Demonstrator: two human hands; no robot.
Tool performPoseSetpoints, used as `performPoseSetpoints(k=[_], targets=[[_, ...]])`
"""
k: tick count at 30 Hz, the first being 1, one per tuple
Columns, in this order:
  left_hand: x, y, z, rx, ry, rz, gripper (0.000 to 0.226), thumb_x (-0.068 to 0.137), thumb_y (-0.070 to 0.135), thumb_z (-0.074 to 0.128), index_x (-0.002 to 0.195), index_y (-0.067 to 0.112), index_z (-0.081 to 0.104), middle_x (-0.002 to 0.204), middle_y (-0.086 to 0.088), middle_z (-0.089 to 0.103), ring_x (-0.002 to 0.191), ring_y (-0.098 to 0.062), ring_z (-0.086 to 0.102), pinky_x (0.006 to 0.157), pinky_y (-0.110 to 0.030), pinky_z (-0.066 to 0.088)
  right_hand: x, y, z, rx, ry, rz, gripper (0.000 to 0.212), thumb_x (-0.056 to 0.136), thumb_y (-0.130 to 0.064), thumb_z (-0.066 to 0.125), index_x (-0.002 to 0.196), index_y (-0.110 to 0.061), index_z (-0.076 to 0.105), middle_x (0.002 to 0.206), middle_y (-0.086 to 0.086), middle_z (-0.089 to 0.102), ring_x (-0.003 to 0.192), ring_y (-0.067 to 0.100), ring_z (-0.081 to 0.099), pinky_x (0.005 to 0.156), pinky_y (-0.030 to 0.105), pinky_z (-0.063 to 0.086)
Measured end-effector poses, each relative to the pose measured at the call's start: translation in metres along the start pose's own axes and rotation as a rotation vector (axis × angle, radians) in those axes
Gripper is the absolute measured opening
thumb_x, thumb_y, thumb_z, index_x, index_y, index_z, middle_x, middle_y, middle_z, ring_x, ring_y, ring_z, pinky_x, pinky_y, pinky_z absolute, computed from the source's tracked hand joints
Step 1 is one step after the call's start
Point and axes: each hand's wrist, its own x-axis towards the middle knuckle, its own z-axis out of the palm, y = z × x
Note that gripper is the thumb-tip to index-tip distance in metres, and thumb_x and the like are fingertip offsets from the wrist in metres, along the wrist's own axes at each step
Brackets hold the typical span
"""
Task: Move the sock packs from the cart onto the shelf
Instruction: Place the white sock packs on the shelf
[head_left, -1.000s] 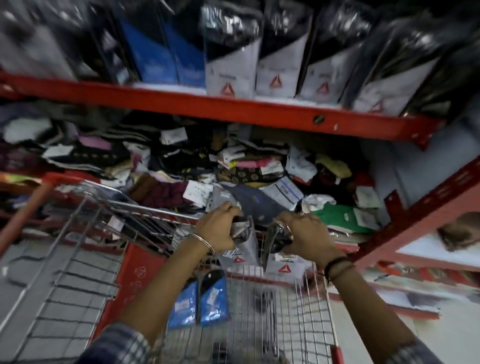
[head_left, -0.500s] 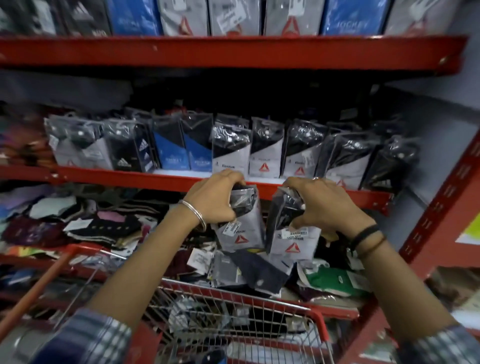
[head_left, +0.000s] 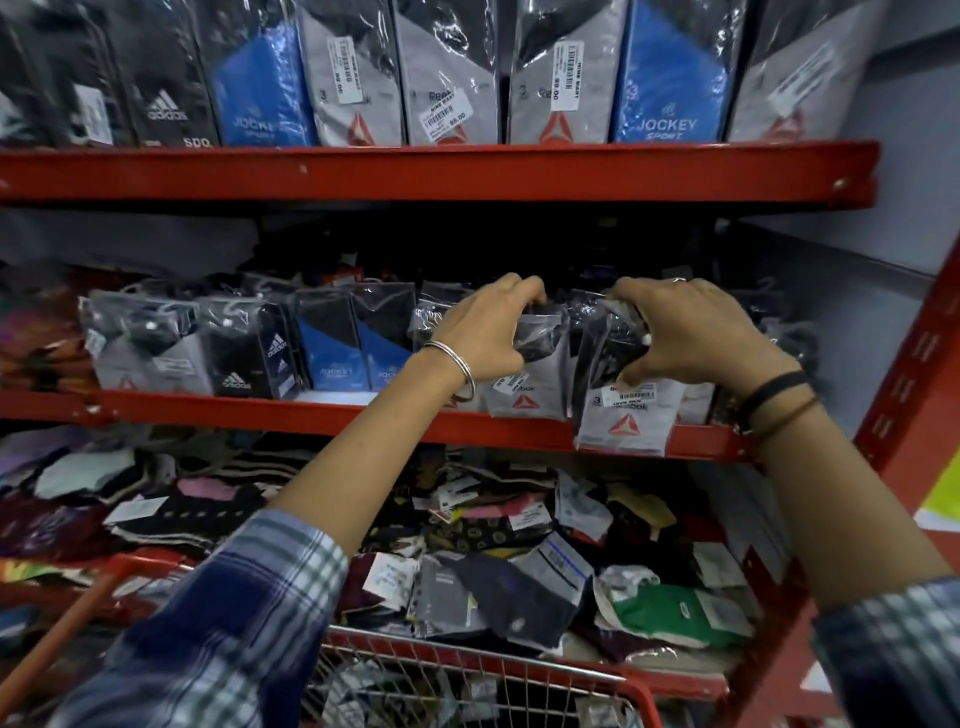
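Observation:
My left hand (head_left: 485, 332) grips the top of a grey and black sock pack (head_left: 527, 384) with a red triangle logo; its base sits at the front of the middle red shelf (head_left: 260, 410). My right hand (head_left: 685, 338) holds a second pack of the same kind (head_left: 626, 415), whose bottom hangs just over the shelf's front lip. Both packs stand upright, side by side, in front of a row of similar packs. The red wire cart (head_left: 493, 675) is at the bottom edge, below my arms, with some packs inside.
The top shelf (head_left: 467, 171) carries tall upright packs in black, blue and grey. The lowest shelf holds a loose heap of mixed socks (head_left: 493, 545). A red upright post (head_left: 914, 364) rises at the right. More packs (head_left: 234, 343) line the middle shelf to the left.
Both hands have lifted the two packs from above the cart up to the middle shelf. The view has tilted upward, so the cart dropped to the bottom edge.

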Motion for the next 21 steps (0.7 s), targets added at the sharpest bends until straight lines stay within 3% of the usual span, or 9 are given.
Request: performPoseSetpoints(k=[4,9,14,18,21], targets=[[0.011,0.001,0.015,0.082,-0.003,-0.016,0.057,0.065,0.0,0.067,0.117,0.012,0.047,0.109,-0.01,0.052,0.091,-0.03,0.055,0.058,-0.034,0.037,0.008,0.006,0.008,0.011,0.015,0.002,0.083,0.052,-0.047,0.086,0.118,-0.016,0.047,0.109,0.006,0.064,0.096,0.033,0.06,0.083,0.041,0.041],[0.027,-0.007,0.028,0.108,0.036,-0.037,0.046,0.068,-0.001,0.063,0.111,0.01,0.051,0.107,-0.013,0.054,0.097,-0.035,0.055,0.072,-0.043,0.048,0.023,0.01,0.025,0.005,0.042,-0.004,0.083,0.053,-0.047,0.086,0.117,-0.014,0.046,0.107,0.007,0.061,0.093,0.034,0.058,0.08,0.042,0.042],[0.044,-0.018,0.04,0.107,0.052,-0.047,0.034,0.074,0.002,0.064,0.105,0.011,0.053,0.103,-0.011,0.057,0.094,-0.034,0.058,0.071,-0.042,0.049,0.038,0.014,0.037,0.004,0.066,-0.021,0.08,0.054,-0.043,0.087,0.115,-0.012,0.046,0.102,0.008,0.06,0.091,0.033,0.057,0.073,0.038,0.036],[0.048,-0.025,0.046,0.137,0.087,-0.029,0.035,0.073,-0.002,0.064,0.104,0.011,0.053,0.1,-0.01,0.059,0.091,-0.032,0.058,0.066,-0.037,0.042,0.05,0.014,0.048,-0.006,0.092,-0.028,0.079,0.054,-0.039,0.087,0.116,-0.012,0.047,0.108,0.008,0.06,0.095,0.034,0.056,0.081,0.042,0.039],[0.043,-0.026,0.052,0.14,0.115,-0.022,0.036,0.071,-0.007,0.062,0.102,0.01,0.053,0.1,-0.01,0.061,0.093,-0.032,0.058,0.071,-0.04,0.045,0.057,0.018,0.058,0.03,0.094,-0.006,0.08,0.053,-0.037,0.088,0.117,-0.012,0.047,0.108,0.009,0.061,0.096,0.034,0.055,0.083,0.043,0.039]])
